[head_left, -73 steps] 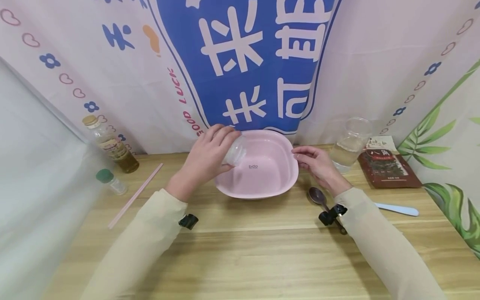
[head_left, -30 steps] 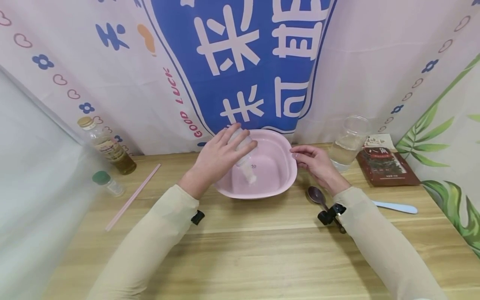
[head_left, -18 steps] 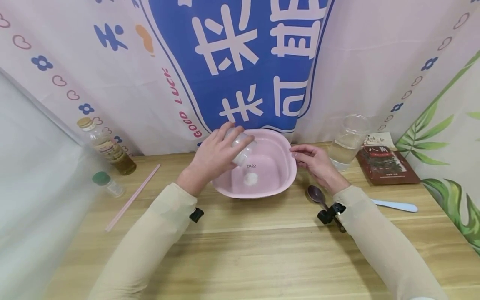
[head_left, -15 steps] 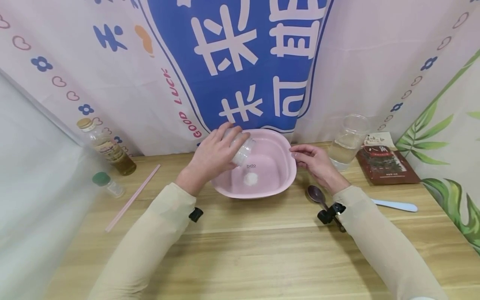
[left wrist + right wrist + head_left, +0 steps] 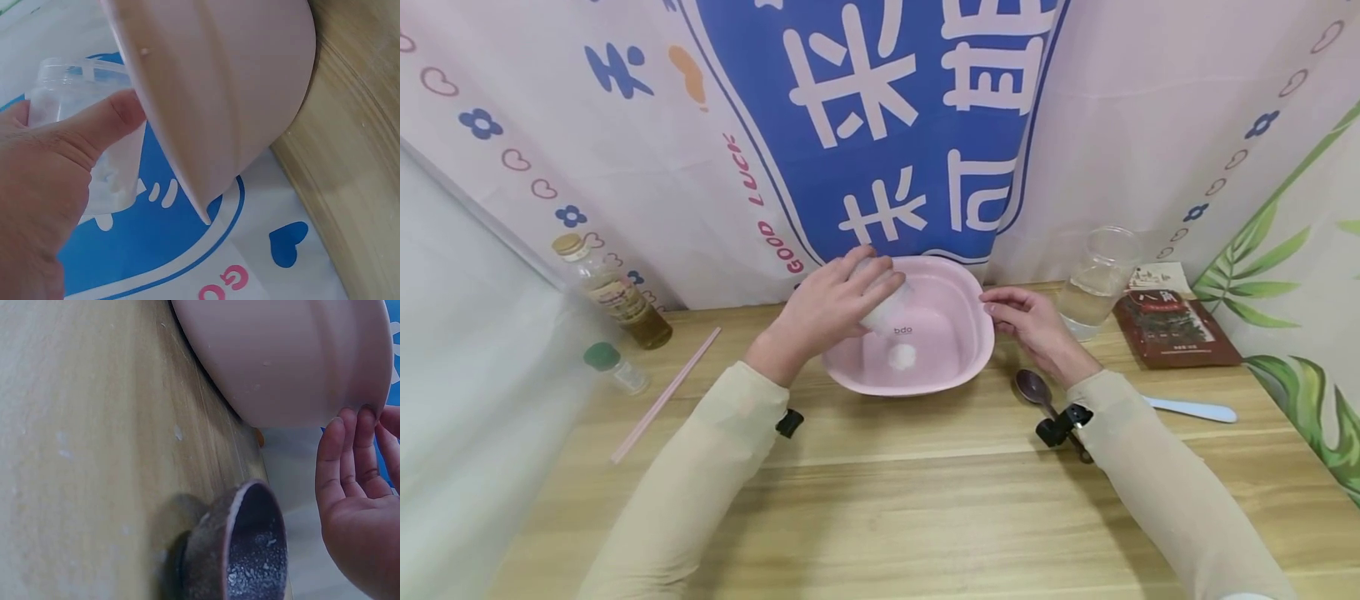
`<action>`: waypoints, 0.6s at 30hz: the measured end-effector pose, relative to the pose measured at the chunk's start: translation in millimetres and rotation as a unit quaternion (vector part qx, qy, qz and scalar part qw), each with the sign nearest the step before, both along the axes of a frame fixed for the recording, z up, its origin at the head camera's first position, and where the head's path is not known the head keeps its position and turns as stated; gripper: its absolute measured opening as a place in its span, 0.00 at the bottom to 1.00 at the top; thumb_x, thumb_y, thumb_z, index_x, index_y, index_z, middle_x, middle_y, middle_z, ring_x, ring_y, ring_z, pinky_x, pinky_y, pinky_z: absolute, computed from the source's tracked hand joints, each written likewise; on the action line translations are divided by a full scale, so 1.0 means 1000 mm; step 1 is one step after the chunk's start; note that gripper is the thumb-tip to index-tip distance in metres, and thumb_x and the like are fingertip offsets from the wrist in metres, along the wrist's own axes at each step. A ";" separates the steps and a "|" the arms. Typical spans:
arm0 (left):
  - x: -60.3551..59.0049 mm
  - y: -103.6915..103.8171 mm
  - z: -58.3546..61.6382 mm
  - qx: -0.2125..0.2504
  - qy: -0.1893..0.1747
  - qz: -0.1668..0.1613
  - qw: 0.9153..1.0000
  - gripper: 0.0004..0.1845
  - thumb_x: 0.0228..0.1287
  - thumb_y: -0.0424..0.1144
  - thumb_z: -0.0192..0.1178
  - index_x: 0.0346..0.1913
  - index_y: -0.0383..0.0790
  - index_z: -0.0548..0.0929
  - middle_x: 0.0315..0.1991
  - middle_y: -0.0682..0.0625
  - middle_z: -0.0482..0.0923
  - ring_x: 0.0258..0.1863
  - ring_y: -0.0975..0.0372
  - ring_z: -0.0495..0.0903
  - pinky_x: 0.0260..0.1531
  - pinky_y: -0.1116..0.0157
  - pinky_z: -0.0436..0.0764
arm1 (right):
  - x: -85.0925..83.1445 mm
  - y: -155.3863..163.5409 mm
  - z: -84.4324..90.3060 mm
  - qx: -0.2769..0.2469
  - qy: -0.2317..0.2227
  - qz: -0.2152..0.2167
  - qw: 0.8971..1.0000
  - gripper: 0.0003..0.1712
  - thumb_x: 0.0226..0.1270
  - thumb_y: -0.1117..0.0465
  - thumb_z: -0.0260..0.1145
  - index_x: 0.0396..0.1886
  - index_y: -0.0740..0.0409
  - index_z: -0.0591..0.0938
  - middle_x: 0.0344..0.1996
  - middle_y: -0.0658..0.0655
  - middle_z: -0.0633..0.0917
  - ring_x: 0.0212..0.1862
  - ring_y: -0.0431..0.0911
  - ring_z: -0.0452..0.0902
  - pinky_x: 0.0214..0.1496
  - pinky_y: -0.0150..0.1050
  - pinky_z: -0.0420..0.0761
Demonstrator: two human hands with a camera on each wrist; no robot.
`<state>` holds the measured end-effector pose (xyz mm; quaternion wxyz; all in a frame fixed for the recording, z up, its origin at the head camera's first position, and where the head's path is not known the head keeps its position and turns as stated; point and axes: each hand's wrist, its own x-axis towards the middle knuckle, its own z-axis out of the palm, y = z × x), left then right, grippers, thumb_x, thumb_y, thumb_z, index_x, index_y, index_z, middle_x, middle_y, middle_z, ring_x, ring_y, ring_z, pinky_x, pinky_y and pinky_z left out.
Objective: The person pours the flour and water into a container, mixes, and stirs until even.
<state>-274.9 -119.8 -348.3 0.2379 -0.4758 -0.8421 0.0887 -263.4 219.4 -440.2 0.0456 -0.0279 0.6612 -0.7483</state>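
Note:
My left hand (image 5: pixel 831 307) grips a clear plastic jar (image 5: pixel 115 181), tilted over the left part of a pink basin (image 5: pixel 951 354). White granules cling inside the jar in the left wrist view. On the basin floor, just below the printed letters, lies a small heap of white powder (image 5: pixel 902 357). At the basin's right edge my right hand (image 5: pixel 1036 327) pinches the rim between thumb and fingers; the right wrist view shows several fingertips (image 5: pixel 367 412) against the outer wall. In the head view, the jar is blurred and partly hidden by my left fingers.
Right of the basin are a dark spoon (image 5: pixel 1034 387), a cup of clear liquid (image 5: pixel 1090 296), a brown packet (image 5: pixel 1176 329) and a pale blue handle (image 5: pixel 1195 409). Leftward stand a corked bottle (image 5: pixel 625 304) and a green-capped jar (image 5: pixel 617 367), near pink chopsticks (image 5: pixel 666 396).
White powder has fallen from the tilted jar and now forms a heap in the basin, which was bare at first. My left hand shifted slightly right; my right hand stayed at the rim.

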 end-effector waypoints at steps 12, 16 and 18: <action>0.004 0.004 -0.001 -0.054 0.023 0.008 0.998 0.39 0.70 0.32 0.71 0.81 0.50 0.69 0.80 0.48 0.69 0.82 0.47 0.66 0.80 0.50 0.71 | 0.000 0.000 -0.001 -0.002 0.003 0.001 1.000 0.10 0.77 0.72 0.65 0.54 0.68 0.85 0.41 0.44 0.91 0.41 0.36 0.88 0.46 0.28 0.89; 0.007 0.004 0.000 -0.055 0.016 0.015 0.998 0.41 0.70 0.26 0.68 0.81 0.51 0.68 0.82 0.49 0.68 0.83 0.48 0.64 0.82 0.50 0.70 | -0.001 0.000 0.000 0.000 0.003 0.001 1.000 0.11 0.77 0.72 0.65 0.55 0.69 0.85 0.40 0.44 0.91 0.41 0.36 0.88 0.45 0.28 0.89; 0.008 0.004 0.001 -0.053 0.015 0.017 0.998 0.41 0.70 0.26 0.68 0.81 0.51 0.67 0.82 0.49 0.67 0.83 0.48 0.64 0.82 0.49 0.70 | -0.001 0.000 0.000 0.000 0.003 0.002 1.000 0.11 0.78 0.72 0.65 0.55 0.69 0.85 0.40 0.44 0.91 0.41 0.36 0.88 0.45 0.28 0.90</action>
